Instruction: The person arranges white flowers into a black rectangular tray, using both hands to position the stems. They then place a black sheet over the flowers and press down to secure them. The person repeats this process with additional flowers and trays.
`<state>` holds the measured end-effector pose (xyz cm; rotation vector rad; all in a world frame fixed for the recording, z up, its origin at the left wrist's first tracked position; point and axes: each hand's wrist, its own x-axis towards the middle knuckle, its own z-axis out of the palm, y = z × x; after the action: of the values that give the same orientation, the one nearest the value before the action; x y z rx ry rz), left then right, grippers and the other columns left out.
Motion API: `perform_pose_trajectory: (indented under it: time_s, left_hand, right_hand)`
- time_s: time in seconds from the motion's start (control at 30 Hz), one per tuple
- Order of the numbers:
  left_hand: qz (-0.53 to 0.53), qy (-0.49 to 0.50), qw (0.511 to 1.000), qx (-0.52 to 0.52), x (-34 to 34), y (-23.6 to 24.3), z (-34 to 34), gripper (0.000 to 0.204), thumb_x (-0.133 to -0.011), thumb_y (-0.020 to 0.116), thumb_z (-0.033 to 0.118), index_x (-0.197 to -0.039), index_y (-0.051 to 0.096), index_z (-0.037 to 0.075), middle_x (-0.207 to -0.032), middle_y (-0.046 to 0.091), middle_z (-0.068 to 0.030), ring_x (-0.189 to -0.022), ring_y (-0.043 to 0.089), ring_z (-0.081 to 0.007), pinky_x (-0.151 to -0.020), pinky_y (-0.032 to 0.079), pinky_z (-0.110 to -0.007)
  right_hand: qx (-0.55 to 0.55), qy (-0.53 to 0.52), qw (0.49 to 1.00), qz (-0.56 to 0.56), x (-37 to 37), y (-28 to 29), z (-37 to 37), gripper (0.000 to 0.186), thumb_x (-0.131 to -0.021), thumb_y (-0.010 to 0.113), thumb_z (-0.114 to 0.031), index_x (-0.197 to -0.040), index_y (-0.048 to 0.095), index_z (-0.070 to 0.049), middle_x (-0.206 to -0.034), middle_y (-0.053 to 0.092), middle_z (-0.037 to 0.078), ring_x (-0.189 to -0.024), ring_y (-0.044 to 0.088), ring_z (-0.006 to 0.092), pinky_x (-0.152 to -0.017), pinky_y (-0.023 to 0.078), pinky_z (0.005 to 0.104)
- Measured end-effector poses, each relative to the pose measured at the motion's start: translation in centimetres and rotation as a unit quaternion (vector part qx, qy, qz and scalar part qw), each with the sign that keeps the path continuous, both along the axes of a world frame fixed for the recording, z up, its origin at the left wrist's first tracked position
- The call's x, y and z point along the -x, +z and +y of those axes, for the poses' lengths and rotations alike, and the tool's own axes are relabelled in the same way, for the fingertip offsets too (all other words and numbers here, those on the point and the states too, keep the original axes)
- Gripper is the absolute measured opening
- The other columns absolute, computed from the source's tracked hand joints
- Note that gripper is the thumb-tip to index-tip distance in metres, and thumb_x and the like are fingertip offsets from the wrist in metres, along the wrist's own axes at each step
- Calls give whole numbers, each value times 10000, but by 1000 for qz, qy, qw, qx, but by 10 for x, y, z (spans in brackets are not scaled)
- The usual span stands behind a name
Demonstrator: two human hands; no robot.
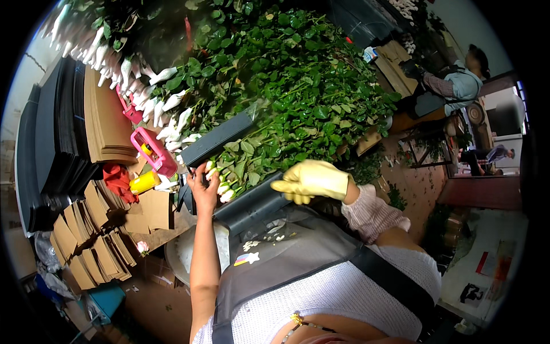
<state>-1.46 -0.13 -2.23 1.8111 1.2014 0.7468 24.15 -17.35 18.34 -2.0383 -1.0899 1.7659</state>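
Note:
My bare left hand [204, 189] is at the heads of several pale cream roses [227, 192], its fingers bent around a rosebud by the end of a dark grey bar [220, 137]. The rose stems and leaves lie between that bar and a dark trough edge [246, 200] in front of me. My right hand [314, 181], in a pale yellow rubber glove, is over the right end of the trough edge. Its fingers are curled closed, and whatever they may hold is hidden.
A large heap of leafy rose stems [286, 86] covers the far side, with white-netted rose heads [132, 74] at left. Cardboard stacks [94, 235], a pink tool [154, 152] and a yellow roll [144, 182] are at left. Another person [458, 86] stands at far right.

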Motion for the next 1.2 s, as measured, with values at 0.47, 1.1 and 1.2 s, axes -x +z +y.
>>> perform_pose_trajectory:
  time_s: [0.47,1.1,1.2]
  left_hand:
    - [-196,-20,974,108,4,-34,-6,469,-924,704,200,-1354,551,92,-1297,455,-114,-1121,572,-213,-968,482,-306]
    - [207,-294,888,-286,-8,56,7,752,-953,554,511,-1523,378,54,-1560,414,-142,-1413,411,-308,-1180,290,-485]
    - [212,-263,897,-283,-6,58,1,730,-926,577,486,-1512,414,82,-1555,432,-99,-1396,433,-261,-1157,313,-475]
  right_hand:
    - [-281,-214,855,380,21,-5,18,370,-1009,627,-353,-1204,650,-39,-1403,559,126,-1161,621,212,-1000,503,380]
    - [-323,368,806,-334,32,-65,126,331,-729,847,-335,-906,706,-94,-945,680,135,-844,677,361,-753,549,451]
    - [-341,401,804,-275,48,-55,121,279,-765,801,-330,-849,715,-78,-866,702,154,-810,687,370,-749,551,464]
